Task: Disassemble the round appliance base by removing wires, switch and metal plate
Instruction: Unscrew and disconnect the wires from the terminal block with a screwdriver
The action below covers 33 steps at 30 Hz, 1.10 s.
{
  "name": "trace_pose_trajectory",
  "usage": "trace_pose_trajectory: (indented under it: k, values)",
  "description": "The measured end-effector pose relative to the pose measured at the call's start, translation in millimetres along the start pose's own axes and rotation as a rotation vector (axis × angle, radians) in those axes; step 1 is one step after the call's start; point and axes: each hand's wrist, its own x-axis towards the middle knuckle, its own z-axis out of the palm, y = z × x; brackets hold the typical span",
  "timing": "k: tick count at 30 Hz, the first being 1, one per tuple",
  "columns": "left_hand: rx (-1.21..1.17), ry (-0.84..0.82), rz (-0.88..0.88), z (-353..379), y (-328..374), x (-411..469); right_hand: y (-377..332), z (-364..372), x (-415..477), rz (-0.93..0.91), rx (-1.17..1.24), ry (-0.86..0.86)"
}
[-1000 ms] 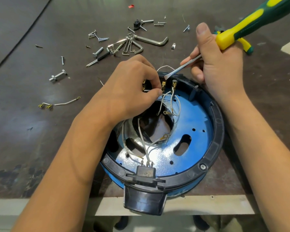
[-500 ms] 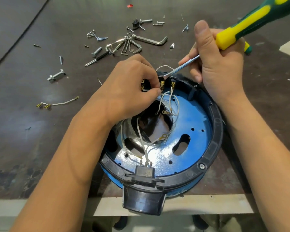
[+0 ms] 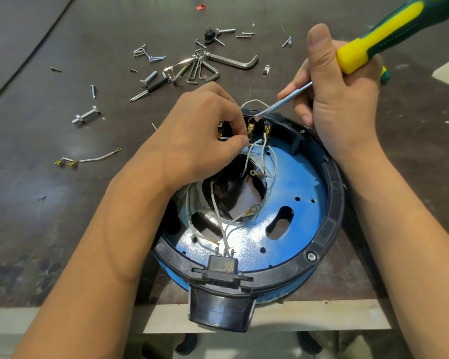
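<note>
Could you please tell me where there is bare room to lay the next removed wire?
Bare dark tabletop lies left of the left forearm, between the loose white wire with brass terminals and the near edge; another patch lies right of the right forearm. It is crowded beyond the round blue appliance base, around the silver hex keys and scattered screws.

Glossy blue metal plate (image 3: 290, 193) in matt black plastic rim (image 3: 333, 203)
</note>
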Motion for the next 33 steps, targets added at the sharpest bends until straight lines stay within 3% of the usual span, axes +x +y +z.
trace_pose_trajectory:
  k: [10, 33]
  values:
    - [-0.004, 0.0, -0.004, 1.3, -0.5, 0.2, 1.2, 0.2, 2.1, 0.025, -0.004, -0.021]
    - [-0.016, -0.016, -0.009, 1.2, 1.6, 0.5, 8.3, -3.8, 8.0, 0.447, 0.065, 0.124]
